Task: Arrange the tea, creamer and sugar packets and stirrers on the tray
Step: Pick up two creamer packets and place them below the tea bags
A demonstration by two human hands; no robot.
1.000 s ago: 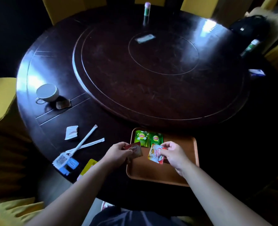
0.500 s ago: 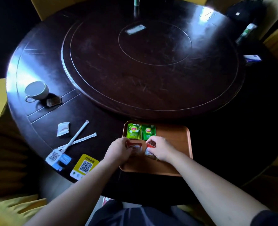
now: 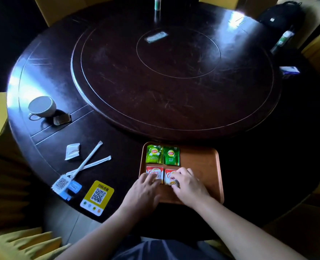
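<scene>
1. Head view, nearest first: you are pressing both hands flat onto the tray's front row. Your left hand (image 3: 146, 188) is lying fingers-spread on the left creamer packet (image 3: 154, 172), and your right hand (image 3: 188, 185) is resting likewise on the right creamer packet (image 3: 169, 177); neither is pinching anything now.
2. A second ago you were holding those two packets in the air, one in each hand; now they are lying side by side on the orange tray (image 3: 202, 166), so the creamer row looks placed and you are only squaring it.
3. Just behind them, the two green Lipton tea packets (image 3: 163, 154) are sitting in a neat pair at the tray's far left corner, unchanged.
4. Further left, off the tray, the two wrapped stirrers (image 3: 91, 162) are lying crossed on the dark round table (image 3: 117, 147), with a white sugar packet (image 3: 72, 151) just beyond them and blue-and-white packets (image 3: 66, 186) at their near ends.
5. I judge those are what you are fetching next; the tray's right half is bare for them.
</scene>
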